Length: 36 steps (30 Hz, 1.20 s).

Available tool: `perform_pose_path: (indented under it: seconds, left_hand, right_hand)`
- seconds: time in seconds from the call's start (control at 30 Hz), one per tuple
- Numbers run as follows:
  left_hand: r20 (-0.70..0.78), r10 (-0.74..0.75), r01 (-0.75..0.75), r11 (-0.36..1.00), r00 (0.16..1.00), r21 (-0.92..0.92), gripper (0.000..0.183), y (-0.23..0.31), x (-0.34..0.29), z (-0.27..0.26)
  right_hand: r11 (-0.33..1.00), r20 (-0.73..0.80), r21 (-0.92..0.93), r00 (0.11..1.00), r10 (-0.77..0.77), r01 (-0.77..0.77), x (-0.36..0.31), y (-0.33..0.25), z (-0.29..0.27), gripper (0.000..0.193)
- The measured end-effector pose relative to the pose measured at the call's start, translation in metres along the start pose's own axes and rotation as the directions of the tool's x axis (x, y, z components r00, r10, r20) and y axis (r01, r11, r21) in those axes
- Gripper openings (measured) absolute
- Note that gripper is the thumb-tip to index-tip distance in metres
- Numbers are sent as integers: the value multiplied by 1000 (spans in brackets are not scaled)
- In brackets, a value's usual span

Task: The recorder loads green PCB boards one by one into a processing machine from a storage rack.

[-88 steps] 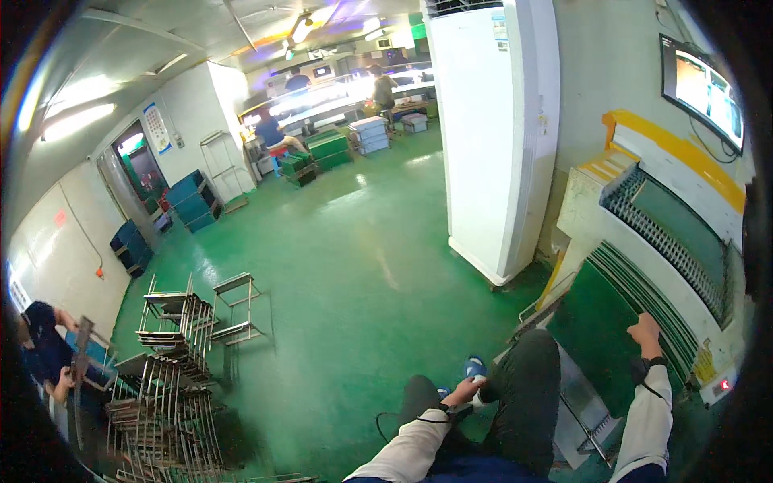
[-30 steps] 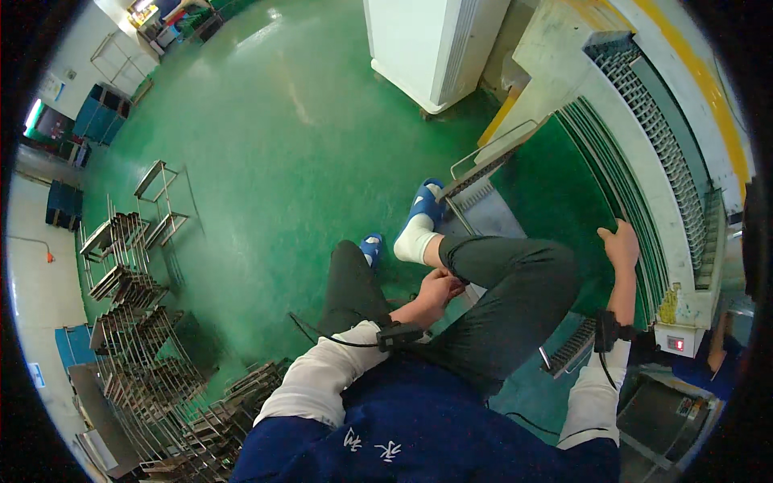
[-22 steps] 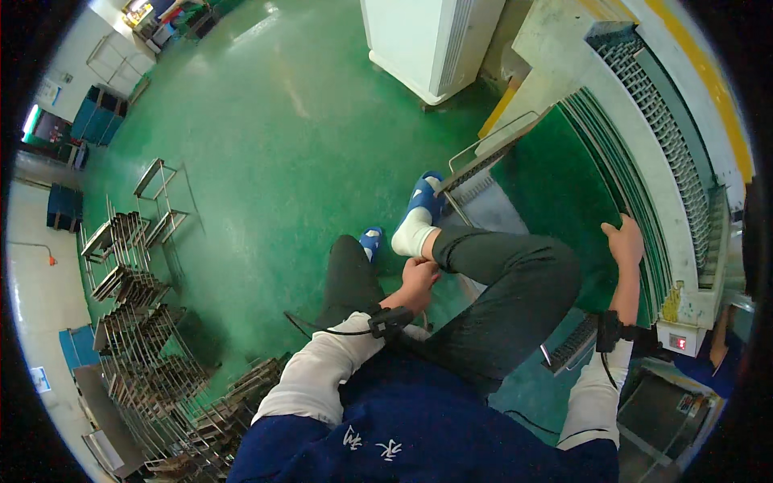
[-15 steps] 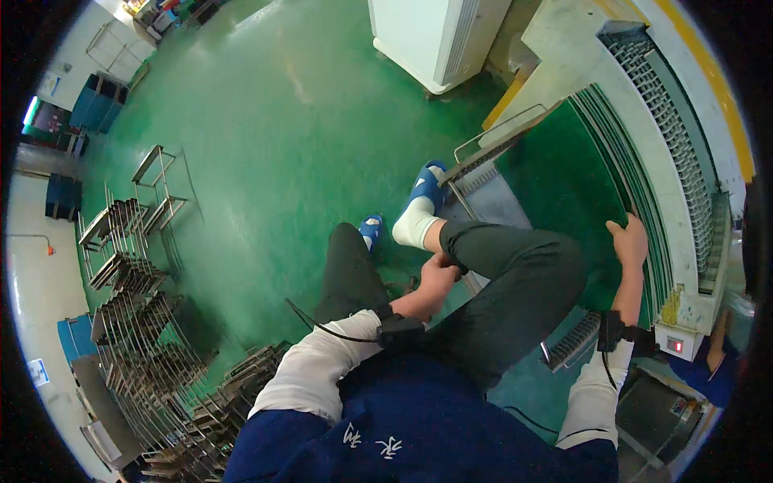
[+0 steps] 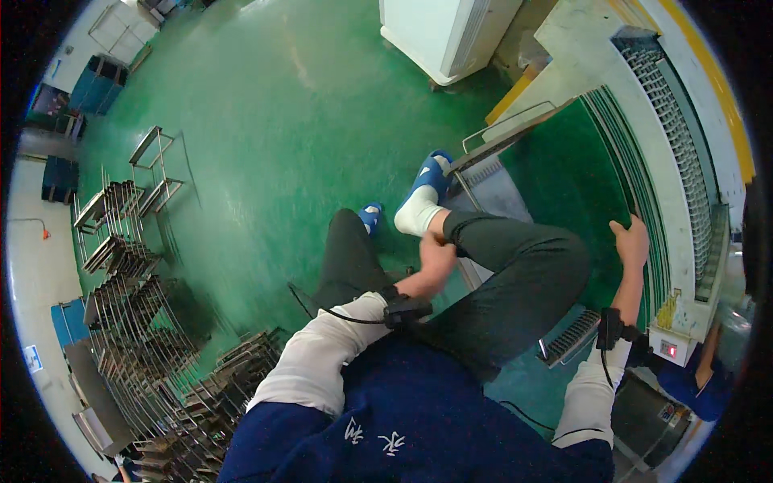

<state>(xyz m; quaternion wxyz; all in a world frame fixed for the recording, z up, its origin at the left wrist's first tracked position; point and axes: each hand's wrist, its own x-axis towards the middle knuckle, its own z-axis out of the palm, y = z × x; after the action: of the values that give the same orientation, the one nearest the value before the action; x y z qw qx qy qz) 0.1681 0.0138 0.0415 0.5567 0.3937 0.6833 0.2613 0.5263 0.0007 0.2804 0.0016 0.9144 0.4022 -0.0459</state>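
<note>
My left hand (image 5: 437, 259) is at my raised ankle, by the hem of the dark trouser leg (image 5: 515, 249) and the white sock (image 5: 419, 214). Its fingers are bent and slightly blurred, so whether they pinch anything is unclear. On the right, my right hand (image 5: 634, 241) grips the edge of a large green board (image 5: 555, 161), with the thumb on its face and the other fingers hidden behind. The board stands in a slotted metal rack (image 5: 570, 336), and several more thin boards (image 5: 624, 145) stand behind it.
A machine with a roller conveyor (image 5: 672, 129) runs along the right side. A white cabinet (image 5: 439, 36) stands ahead. Several metal racks (image 5: 137, 322) are stacked at left, beside another frame (image 5: 157, 169). Blue bins (image 5: 98, 84) line the far-left wall.
My left hand has moved slightly up, from the trouser hem toward the sock. My right hand keeps its hold on the green board. The view has shifted a little.
</note>
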Motion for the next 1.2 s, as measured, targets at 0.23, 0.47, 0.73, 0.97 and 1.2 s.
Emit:
perform_pose_path:
  seconds: [0.23,0.47,0.73,0.97,1.2]
  left_hand:
    - [321,178,-96,962,930,-254,39,43,-75,-2]
    - [305,336,-276,935,891,-224,25,33,-69,3]
    - [405,486,-517,855,774,-37,22,57,-52,-24]
    - [327,718,-789,573,614,222,69,49,-13,-48]
    - [514,770,-924,280,378,260,74,32,63,-42]
  right_hand:
    - [1000,-87,-10,996,-18,17,14,27,18,54]
    - [997,-111,11,991,-72,73,4,8,8,43]
    - [993,-96,34,990,-107,111,8,20,13,38]
    - [998,-118,-44,992,-54,49,0,12,9,43]
    - [999,-64,-5,997,-32,31,6,11,9,41]
